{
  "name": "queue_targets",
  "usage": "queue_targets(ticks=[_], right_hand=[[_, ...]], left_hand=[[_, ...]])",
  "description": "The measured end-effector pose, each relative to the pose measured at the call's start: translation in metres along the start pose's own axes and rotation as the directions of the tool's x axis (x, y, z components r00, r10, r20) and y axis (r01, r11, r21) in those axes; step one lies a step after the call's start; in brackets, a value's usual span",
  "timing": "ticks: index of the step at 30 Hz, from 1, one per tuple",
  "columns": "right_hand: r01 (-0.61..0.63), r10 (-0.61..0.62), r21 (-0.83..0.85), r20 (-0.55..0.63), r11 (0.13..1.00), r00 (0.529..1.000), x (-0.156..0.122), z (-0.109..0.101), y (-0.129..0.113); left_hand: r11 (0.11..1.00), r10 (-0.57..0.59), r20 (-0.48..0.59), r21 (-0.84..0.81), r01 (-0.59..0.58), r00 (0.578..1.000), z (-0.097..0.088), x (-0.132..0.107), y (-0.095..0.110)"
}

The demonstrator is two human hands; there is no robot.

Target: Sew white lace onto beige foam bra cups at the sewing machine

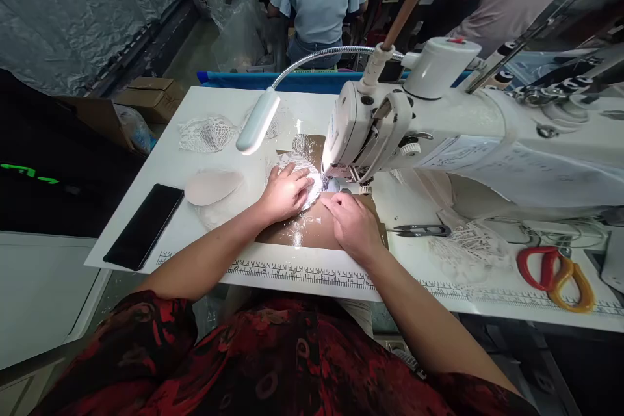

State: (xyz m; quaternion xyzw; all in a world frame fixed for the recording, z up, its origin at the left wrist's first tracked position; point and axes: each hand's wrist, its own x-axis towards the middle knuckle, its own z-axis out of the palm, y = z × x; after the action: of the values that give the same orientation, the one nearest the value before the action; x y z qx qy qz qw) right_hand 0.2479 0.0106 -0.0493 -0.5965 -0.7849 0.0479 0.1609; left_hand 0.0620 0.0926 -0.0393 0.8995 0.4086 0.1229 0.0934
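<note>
A white lace cup piece [313, 196] lies at the needle area of a white sewing machine [347, 127]. My left hand [287, 192] rests flat on the lace, fingers stretched toward the machine. To the right of the piece, my right hand [355, 221] has its thumb and forefinger pinched together close to the lace edge. What sits between those fingertips is too small to make out. Beneath both hands is brown shiny tape or board [312, 234] on the worktable. A lamp head [258, 122] on a bendable neck hangs over the left side.
At left lie a black phone [143, 227], a beige oval pad [213, 188] and lace pieces [207, 134]. Thread snips [422, 231], more lace [470, 244] and red-and-yellow-handled scissors [556, 276] lie at right. A ruler strip [292, 273] runs along the front edge. Two people sit beyond.
</note>
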Motion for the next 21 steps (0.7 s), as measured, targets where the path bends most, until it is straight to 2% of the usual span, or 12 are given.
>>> queue_targets(ticks=[2, 3, 5, 6, 8, 10, 11, 13, 15, 17, 19, 21], right_hand=[[0.037, -0.034, 0.087, -0.043, 0.996, 0.998, -0.003, 0.000, 0.004], [0.066, -0.058, 0.128, -0.060, 0.990, 0.997, -0.005, 0.000, 0.006], [0.128, -0.116, 0.180, -0.072, 0.975, 0.991, -0.008, 0.000, 0.010], [0.153, -0.142, 0.186, -0.070, 0.971, 0.987, -0.009, 0.000, 0.011], [0.189, -0.183, 0.165, -0.049, 0.968, 0.982, -0.009, 0.000, 0.013], [0.207, -0.206, 0.118, -0.019, 0.971, 0.978, -0.009, -0.001, 0.012], [0.210, -0.211, 0.098, -0.006, 0.973, 0.977, -0.009, -0.002, 0.011], [0.211, -0.212, 0.081, 0.012, 0.974, 0.977, -0.009, -0.003, 0.010], [0.206, -0.208, 0.097, 0.012, 0.974, 0.978, -0.009, -0.004, 0.011], [0.202, -0.204, 0.126, 0.003, 0.971, 0.979, -0.009, -0.005, 0.012], [0.201, -0.203, 0.160, -0.004, 0.967, 0.979, -0.009, -0.005, 0.014], [0.203, -0.205, 0.199, -0.011, 0.959, 0.979, -0.008, -0.004, 0.016]], left_hand=[[0.985, 0.125, 0.089, -0.132, -0.113, 0.988, -0.009, -0.010, 0.003], [0.956, 0.219, 0.127, -0.226, -0.187, 0.967, -0.014, -0.016, 0.005], [0.865, 0.360, 0.116, -0.413, -0.284, 0.926, -0.021, -0.028, 0.009], [0.828, 0.370, 0.073, -0.479, -0.293, 0.926, -0.023, -0.032, 0.009], [0.818, 0.254, -0.045, -0.523, -0.240, 0.966, -0.024, -0.035, 0.008], [0.870, 0.069, -0.118, -0.479, -0.118, 0.991, -0.023, -0.030, 0.003], [0.896, 0.000, -0.116, -0.440, -0.051, 0.993, -0.023, -0.025, 0.000], [0.925, -0.069, -0.024, -0.377, 0.055, 0.997, -0.024, -0.014, -0.005], [0.923, -0.061, 0.153, -0.366, 0.115, 0.986, -0.026, -0.004, -0.007], [0.891, -0.016, 0.320, -0.425, 0.159, 0.947, -0.028, 0.003, -0.007], [0.817, 0.053, 0.394, -0.545, 0.187, 0.918, -0.029, 0.006, -0.007], [0.683, 0.129, 0.400, -0.699, 0.211, 0.907, -0.029, 0.007, -0.006]])
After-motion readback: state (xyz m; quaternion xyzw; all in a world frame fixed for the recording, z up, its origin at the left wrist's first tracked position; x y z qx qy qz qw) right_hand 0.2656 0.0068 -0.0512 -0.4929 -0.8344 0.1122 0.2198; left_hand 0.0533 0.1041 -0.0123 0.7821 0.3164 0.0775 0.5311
